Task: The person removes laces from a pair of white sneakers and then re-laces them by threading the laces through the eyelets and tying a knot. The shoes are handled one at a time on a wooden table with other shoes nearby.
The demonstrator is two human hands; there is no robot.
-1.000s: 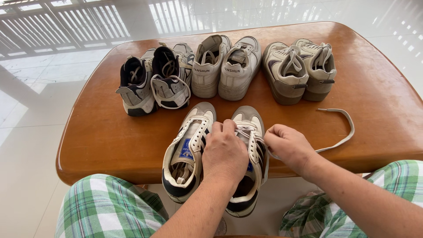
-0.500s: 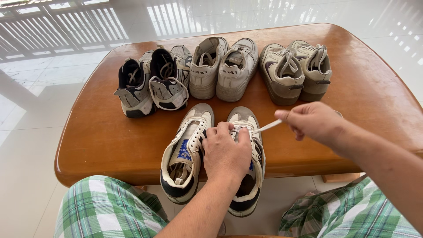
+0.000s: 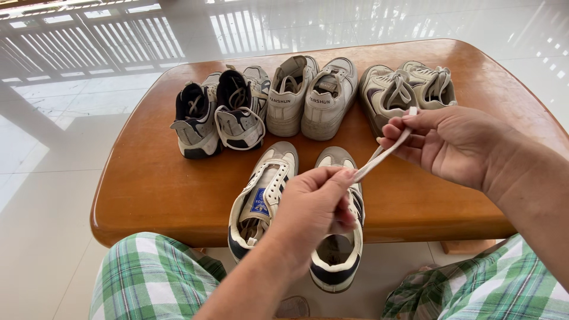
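The left hand (image 3: 311, 204) is raised above the near edge of the wooden counter (image 3: 148, 184), its grip pinched shut on a flat white shoelace (image 3: 382, 155) between thumb and forefinger. The lace runs taut, up and to the right, to the right hand (image 3: 450, 145), whose grip is also closed on it: the lace's free end pokes out just above the fingertips (image 3: 392, 129). The right hand hovers above the counter's right half, in front of the beige pair.

Below the left hand, at the middle of the near edge, stands a pair of white sneakers with dark stripes, heels hanging over the edge toward the person. The right sneaker (image 3: 338, 261) is partly hidden by the left hand, and the lace being held appears to come from it, though the join is covered. The left sneaker (image 3: 261, 198) stands touching it, with a blue label on its tongue and its laces slack.

Along the far edge three more pairs stand in a row, heels toward the person: a grey and black pair (image 3: 219, 115) at the left, a white pair (image 3: 311, 98) in the middle, a beige pair (image 3: 403, 89) at the right.

Green plaid shorts (image 3: 154, 278) cover the person's knees below the counter's near edge, above a pale tiled floor (image 3: 41, 189).
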